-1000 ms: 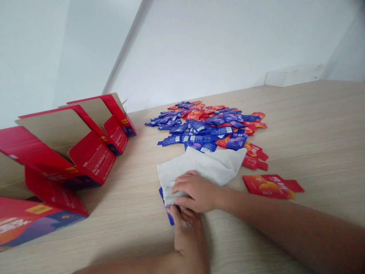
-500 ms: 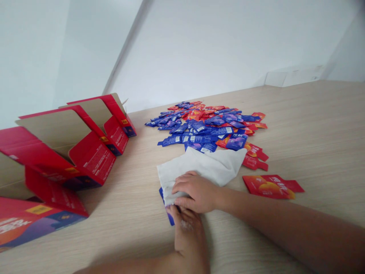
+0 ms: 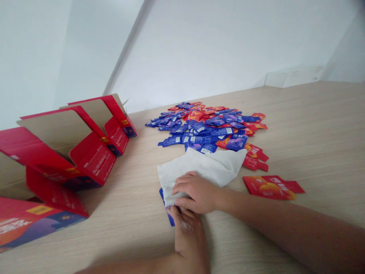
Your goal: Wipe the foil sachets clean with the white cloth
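Note:
A blue packet [image 3: 170, 218] lies on the table, mostly covered by a crumpled white cloth [image 3: 199, 163]. My right hand [image 3: 196, 192] rests on the cloth, its fingers bent over it and pressing it down on the packet. My left hand [image 3: 188, 226] is just nearer to me, its fingers closed at the packet's near end. Part of those fingers is hidden beneath my right hand. To the right, close to my right forearm, lies a flat red packet [image 3: 269, 186] with a tab at one end.
Several open red cardboard boxes [image 3: 92, 161] stand in a row on the left with their flaps up. Beyond the cloth spreads a pile of blue and red packets [image 3: 199, 127]. A white wall [image 3: 205, 49] rises behind the light wooden table [image 3: 313, 125].

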### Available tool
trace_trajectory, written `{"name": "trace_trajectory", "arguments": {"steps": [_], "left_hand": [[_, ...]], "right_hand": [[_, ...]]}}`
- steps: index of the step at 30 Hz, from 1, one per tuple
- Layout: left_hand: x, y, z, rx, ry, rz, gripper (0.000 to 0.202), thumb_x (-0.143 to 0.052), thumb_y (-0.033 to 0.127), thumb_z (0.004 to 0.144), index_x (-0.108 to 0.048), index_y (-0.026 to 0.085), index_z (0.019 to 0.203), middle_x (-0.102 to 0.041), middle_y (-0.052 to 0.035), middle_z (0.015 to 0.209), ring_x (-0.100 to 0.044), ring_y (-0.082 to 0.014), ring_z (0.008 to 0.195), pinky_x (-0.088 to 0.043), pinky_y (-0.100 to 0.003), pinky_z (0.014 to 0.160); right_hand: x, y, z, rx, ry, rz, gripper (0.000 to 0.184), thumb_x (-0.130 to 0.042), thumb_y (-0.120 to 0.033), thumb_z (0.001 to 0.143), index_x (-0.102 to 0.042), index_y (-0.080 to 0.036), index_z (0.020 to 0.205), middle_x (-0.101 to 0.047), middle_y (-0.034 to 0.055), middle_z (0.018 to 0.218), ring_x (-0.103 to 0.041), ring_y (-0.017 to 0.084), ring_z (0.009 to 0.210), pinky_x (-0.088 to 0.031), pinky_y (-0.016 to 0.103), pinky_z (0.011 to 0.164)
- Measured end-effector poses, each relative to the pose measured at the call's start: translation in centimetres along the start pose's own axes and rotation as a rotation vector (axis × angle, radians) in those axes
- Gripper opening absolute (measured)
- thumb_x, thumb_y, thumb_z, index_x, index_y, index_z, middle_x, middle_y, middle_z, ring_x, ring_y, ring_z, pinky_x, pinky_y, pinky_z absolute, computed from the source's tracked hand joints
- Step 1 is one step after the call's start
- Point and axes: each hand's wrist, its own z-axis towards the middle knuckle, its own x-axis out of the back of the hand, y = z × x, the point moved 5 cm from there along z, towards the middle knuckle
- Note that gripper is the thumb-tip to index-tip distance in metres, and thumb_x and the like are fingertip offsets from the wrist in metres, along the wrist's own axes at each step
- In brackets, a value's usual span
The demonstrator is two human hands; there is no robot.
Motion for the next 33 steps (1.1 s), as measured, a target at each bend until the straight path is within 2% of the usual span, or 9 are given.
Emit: {"name": "trace_trajectory", "arguments": {"steps": [5,10,19,25,29,33], "left_hand": [[-0.4,0.4,-0.1,0.004,0.001,0.0,0.039,-0.039,0.004,0.081,-0.066,-0.003,0.108,-0.071,-0.0252,0.1,-0.069,-0.0295,0.093,-0.046,-0.046,0.098],[-0.9,0.8,0.2,0.104,-0.155,0.042,0.039,-0.042,0.003,0.08,-0.064,-0.001,0.112,-0.07,-0.0244,0.106,-0.066,-0.0314,0.1,-0.038,-0.052,0.105],[0.8,-0.6,0.6,-0.041,-0.098,0.004,0.041,-0.038,0.002,0.078,-0.068,-0.001,0.105,-0.072,-0.0229,0.097,-0.07,-0.029,0.09,-0.05,-0.042,0.093],[0.7,-0.5,0.7,-0.042,-0.1,0.024,0.042,-0.038,0.003,0.077,-0.068,0.0,0.106,-0.072,-0.0232,0.098,-0.069,-0.0296,0.091,-0.051,-0.04,0.093],[0.5,-0.5,0.7,0.008,-0.121,0.019,0.04,-0.04,0.003,0.077,-0.068,-0.001,0.106,-0.071,-0.0253,0.098,-0.069,-0.031,0.092,-0.049,-0.041,0.095],[0.7,-0.7,0.7,-0.051,-0.115,0.004,0.04,-0.04,0.004,0.077,-0.067,-0.002,0.106,-0.071,-0.0254,0.097,-0.069,-0.031,0.091,-0.05,-0.041,0.093]], "right_hand": [[0.1,-0.1,0.0,0.003,0.006,0.014,0.027,-0.053,-0.04,0.09,-0.065,-0.02,0.104,-0.067,0.0051,0.103,-0.057,0.02,0.101,-0.032,0.036,0.093],[0.0,0.0,0.0,-0.001,0.011,0.009,0.027,-0.054,-0.04,0.09,-0.065,-0.021,0.105,-0.067,0.0047,0.105,-0.057,0.02,0.103,-0.032,0.037,0.094],[0.0,0.0,0.0,0.001,0.009,0.006,0.027,-0.053,-0.04,0.09,-0.065,-0.021,0.104,-0.067,0.0044,0.103,-0.057,0.02,0.102,-0.032,0.036,0.093],[0.1,-0.1,0.0,0.0,0.013,0.01,0.027,-0.053,-0.04,0.09,-0.065,-0.021,0.104,-0.067,0.0053,0.105,-0.057,0.021,0.103,-0.032,0.037,0.094],[0.1,-0.1,0.0,-0.005,0.013,0.017,0.027,-0.053,-0.04,0.09,-0.065,-0.021,0.103,-0.067,0.0055,0.104,-0.057,0.021,0.102,-0.032,0.037,0.094],[0.0,-0.1,0.0,-0.006,0.012,0.013,0.027,-0.053,-0.04,0.09,-0.065,-0.021,0.104,-0.067,0.0054,0.103,-0.057,0.021,0.102,-0.031,0.037,0.094]]}}
